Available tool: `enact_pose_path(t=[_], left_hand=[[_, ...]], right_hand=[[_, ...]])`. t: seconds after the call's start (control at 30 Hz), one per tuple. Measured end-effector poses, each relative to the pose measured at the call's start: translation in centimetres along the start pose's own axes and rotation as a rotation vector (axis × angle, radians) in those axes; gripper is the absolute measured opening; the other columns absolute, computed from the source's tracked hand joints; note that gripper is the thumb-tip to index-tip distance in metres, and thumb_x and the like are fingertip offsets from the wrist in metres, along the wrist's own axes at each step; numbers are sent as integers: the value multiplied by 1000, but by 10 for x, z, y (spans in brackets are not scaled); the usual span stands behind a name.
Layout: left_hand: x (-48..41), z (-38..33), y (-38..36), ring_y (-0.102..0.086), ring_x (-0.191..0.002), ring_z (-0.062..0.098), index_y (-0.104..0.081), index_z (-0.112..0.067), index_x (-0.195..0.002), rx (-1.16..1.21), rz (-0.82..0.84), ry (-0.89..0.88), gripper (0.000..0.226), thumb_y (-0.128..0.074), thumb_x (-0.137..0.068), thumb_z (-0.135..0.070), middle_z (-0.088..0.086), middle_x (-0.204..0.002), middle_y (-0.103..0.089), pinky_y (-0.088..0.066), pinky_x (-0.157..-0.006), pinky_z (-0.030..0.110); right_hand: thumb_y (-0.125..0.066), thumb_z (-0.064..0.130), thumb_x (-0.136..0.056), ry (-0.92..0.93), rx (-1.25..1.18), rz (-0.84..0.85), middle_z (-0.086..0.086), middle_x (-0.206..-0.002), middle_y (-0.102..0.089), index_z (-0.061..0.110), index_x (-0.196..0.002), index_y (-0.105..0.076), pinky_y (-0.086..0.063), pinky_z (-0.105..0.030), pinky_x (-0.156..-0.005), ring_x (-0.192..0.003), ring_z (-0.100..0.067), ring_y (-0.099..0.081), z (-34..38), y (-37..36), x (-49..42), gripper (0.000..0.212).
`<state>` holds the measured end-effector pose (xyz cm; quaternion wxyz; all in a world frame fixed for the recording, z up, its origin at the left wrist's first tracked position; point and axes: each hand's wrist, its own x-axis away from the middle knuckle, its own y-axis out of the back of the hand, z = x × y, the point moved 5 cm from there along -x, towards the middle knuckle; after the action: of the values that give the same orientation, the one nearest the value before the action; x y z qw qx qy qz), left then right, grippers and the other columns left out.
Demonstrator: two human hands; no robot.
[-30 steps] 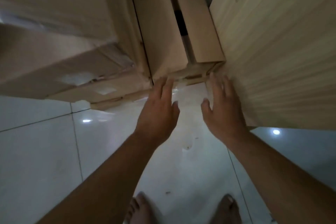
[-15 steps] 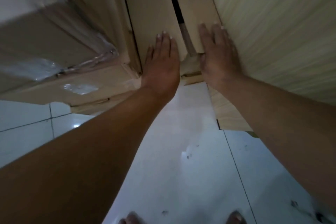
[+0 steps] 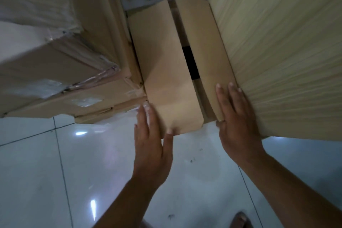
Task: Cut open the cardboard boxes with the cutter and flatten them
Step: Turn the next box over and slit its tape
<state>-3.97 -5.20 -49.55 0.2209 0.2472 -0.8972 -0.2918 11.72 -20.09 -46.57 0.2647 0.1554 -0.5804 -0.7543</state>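
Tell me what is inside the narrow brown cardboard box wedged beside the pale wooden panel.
The narrow brown cardboard box shows only a dark gap between its two top flaps, with inner cardboard at either end. Any contents are hidden under the flaps.

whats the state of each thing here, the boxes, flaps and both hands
small cardboard box: set between the large box and the wooden panel
top flaps: folded down, unsealed, dark gap between them
large box: closed, taped along its edges
left hand: fingers straight, against the small box's near left corner
right hand: fingers straight, resting on the right flap
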Motion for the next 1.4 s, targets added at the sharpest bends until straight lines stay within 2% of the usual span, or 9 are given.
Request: enact_pose_path(t=[0.2, 0.3, 0.53, 0.7, 0.87, 1.03, 1.2, 1.3, 1.4], left_hand=[[-16, 34, -14, -50, -139, 10, -33, -31, -160, 613, 163, 553, 122, -59, -61, -98, -11, -154, -51, -38, -118, 40], [-36, 25, -11, -67, -109, -2, -57, -29, -138, 858, 248, 621, 74, -71, -75, -65, -20, -119, -73, -45, -92, 26], [-34, 7, 8, -67, -114, 15, -66, -31, -118, 852, 336, 653, 38, -68, -88, -54, -8, -115, -77, -49, -104, 38], [-10, -20, 34, -70, -110, 21, -43, -42, -145, 863, 364, 655, 79, -72, -73, -61, -4, -128, -70, -55, -82, 40], [20, -51, 75, -68, -98, 29, -63, -30, -127, 865, 462, 827, 52, -65, -86, -61, 7, -109, -77, -51, -77, 40], [57, -89, 129, -69, -99, 36, -66, -24, -125, 774, 555, 945, 58, -68, -82, -62, 15, -115, -73, -55, -82, 48], [106, -139, 175, -67, -94, 38, -65, -15, -127, 700, 611, 1061, 68, -65, -80, -65, 18, -111, -70, -55, -80, 48], [139, -174, 200, -70, -85, 37, -66, -12, -125, 733, 608, 1119, 71, -63, -80, -66, 18, -100, -75, -54, -81, 46], [170, -207, 228, -69, -88, 37, -65, -12, -126, 771, 579, 1133, 71, -61, -80, -66, 18, -98, -76, -54, -82, 46]], right_hand=[[-48, 8, -87, -28, -22, -8, -5, -167, -14, 33, -160, -16, -22, -52, -121, -153, -29, -15, 0, -5, 2, 83], [-40, 19, -84, -46, -64, -7, -4, -166, -17, 37, -158, -19, -19, -49, -121, -152, -28, -16, -1, -3, -2, 80], [-40, 42, -84, -18, -206, -29, -8, -158, -29, 28, -148, -48, -10, -44, -121, -149, -26, -21, 7, 17, 15, 66], [-47, 41, -99, -211, -281, -267, -16, -153, -33, 22, -129, -67, -24, -55, -117, -145, -32, -26, 21, 64, 36, 41], [-52, 35, -80, 9, -128, -115, -10, -154, -40, 24, -141, -55, -10, -61, -119, -150, -30, -23, 73, 120, 62, 62], [-66, 53, -70, 174, 57, 116, -10, -163, -23, 31, -158, -23, -4, -59, -122, -154, -30, -8, 91, 176, 108, 100], [-86, 55, -55, 274, 205, 136, -22, -160, -26, 31, -160, -13, -12, -64, -119, -151, -41, -17, 101, 229, 146, 131], [-83, 37, -65, 283, 243, 71, -26, -153, -35, 26, -160, -15, -17, -66, -117, -145, -47, -27, 120, 271, 157, 117], [-54, 30, -82, 329, 243, 42, -27, -142, -44, 19, -158, -26, -20, -65, -116, -136, -49, -38, 142, 319, 166, 82]])
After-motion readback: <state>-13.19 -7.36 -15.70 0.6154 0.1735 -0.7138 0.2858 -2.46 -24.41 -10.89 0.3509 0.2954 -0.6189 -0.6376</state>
